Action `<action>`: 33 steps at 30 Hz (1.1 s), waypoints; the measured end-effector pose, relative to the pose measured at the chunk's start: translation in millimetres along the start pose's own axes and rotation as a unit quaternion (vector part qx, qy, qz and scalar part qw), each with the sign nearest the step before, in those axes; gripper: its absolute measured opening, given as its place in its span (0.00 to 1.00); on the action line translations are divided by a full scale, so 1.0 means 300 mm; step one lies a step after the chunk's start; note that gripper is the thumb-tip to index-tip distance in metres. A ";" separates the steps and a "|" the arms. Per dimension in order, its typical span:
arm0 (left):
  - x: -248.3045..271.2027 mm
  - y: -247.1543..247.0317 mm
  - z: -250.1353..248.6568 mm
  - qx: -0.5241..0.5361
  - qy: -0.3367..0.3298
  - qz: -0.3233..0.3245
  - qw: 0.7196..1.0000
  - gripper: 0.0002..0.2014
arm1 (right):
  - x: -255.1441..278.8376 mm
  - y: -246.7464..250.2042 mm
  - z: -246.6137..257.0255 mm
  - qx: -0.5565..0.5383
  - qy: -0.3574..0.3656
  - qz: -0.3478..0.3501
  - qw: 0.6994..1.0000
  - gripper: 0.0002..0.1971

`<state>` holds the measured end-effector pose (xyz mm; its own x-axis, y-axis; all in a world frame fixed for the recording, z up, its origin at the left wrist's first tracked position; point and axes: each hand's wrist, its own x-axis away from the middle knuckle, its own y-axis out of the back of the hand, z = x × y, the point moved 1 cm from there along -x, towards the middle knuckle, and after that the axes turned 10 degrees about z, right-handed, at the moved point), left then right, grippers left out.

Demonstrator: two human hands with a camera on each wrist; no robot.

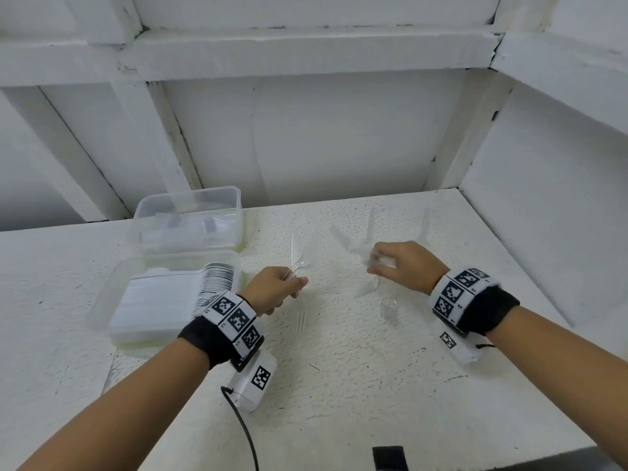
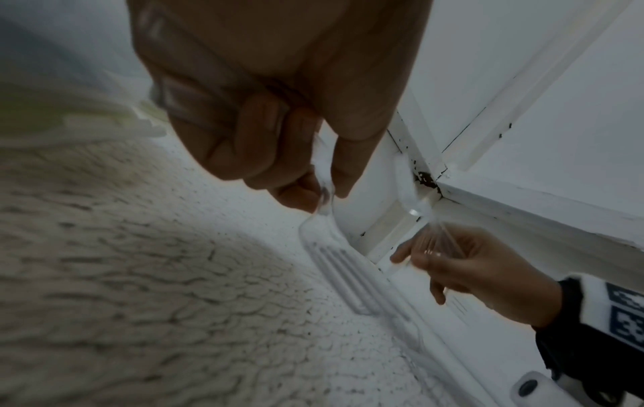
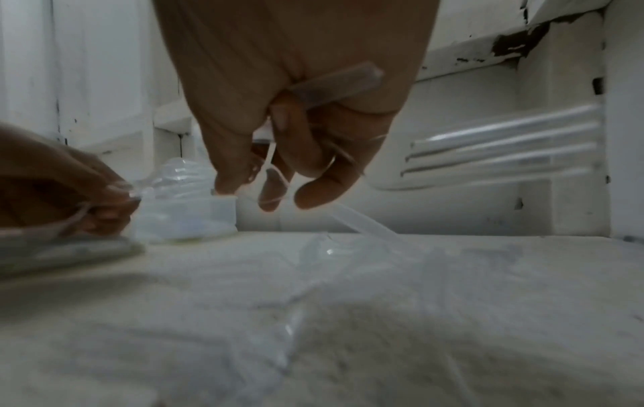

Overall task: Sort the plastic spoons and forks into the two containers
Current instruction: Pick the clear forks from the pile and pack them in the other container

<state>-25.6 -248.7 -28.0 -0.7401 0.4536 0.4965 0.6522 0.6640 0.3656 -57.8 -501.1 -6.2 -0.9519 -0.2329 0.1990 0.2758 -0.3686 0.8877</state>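
Nearest, lying on the white textured worktop (image 1: 356, 385): one clear fork (image 1: 300, 322) just below the left hand, tines toward the camera; another clear piece (image 1: 389, 309) below the right hand, type too blurred to tell.

Left hand (image 1: 277, 290) curling round a bundle of clear utensils (image 1: 300, 258), handles fanning up and away from the fist. In the left wrist view, a forked head (image 2: 334, 264) hanging below the fingers (image 2: 265, 132), so forks at least in part.

Right hand (image 1: 404, 263) hovering over the middle of the worktop, fingers bent and pinching clear utensils (image 3: 334, 85); one handle crossing the palm, another strip slanting down toward the surface. Spoons or forks: not resolvable.

Hands sitting apart, not touching.

Sitting left of the left hand: near container (image 1: 112, 300), clear, open-topped, holding a stacked row of utensils, ridged ends showing at its right side. Type not resolvable.

Sitting right behind it: far container (image 1: 190, 202), clear, also open, holding a few clear pieces.

Lying beyond the hands: more loose utensils (image 1: 370, 222) spreading across the worktop toward the white wall (image 1: 323, 137).
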 end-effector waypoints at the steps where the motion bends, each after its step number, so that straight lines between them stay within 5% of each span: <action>1: 0.008 0.000 -0.005 0.015 -0.009 -0.003 1.000 0.14 | 0.003 0.016 0.026 -0.018 0.009 -0.029 0.999 0.09; 7: 0.073 0.005 -0.076 0.089 -0.075 -0.018 0.993 0.14 | -0.018 0.092 0.224 -0.232 0.038 -0.125 0.964 0.06; 19: 0.149 0.021 -0.074 0.188 -0.125 0.005 0.974 0.13 | -0.074 0.020 0.349 -0.524 -0.022 0.022 0.851 0.04; 23: 0.150 0.036 -0.054 0.241 -0.113 -0.023 0.964 0.13 | -0.070 0.002 0.367 -0.461 -0.002 0.025 0.887 0.04; 27: 0.140 0.063 -0.035 0.356 -0.091 -0.055 0.929 0.11 | -0.043 -0.017 0.391 -0.362 0.108 0.004 0.926 0.06; 30: 0.140 0.076 -0.035 0.437 -0.078 -0.026 0.896 0.11 | -0.034 -0.042 0.390 -0.268 0.180 0.044 0.945 0.19; 33: 0.145 0.072 -0.043 0.441 -0.068 0.014 0.895 0.12 | -0.046 -0.066 0.385 -0.129 0.178 0.037 0.975 0.15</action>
<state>-41.5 -222.1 11.6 -0.7784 0.5053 0.3725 0.3315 0.8348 -0.4396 -65.7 -386.7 21.3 -0.8346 -0.5476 0.0605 0.4095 -0.5433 0.7329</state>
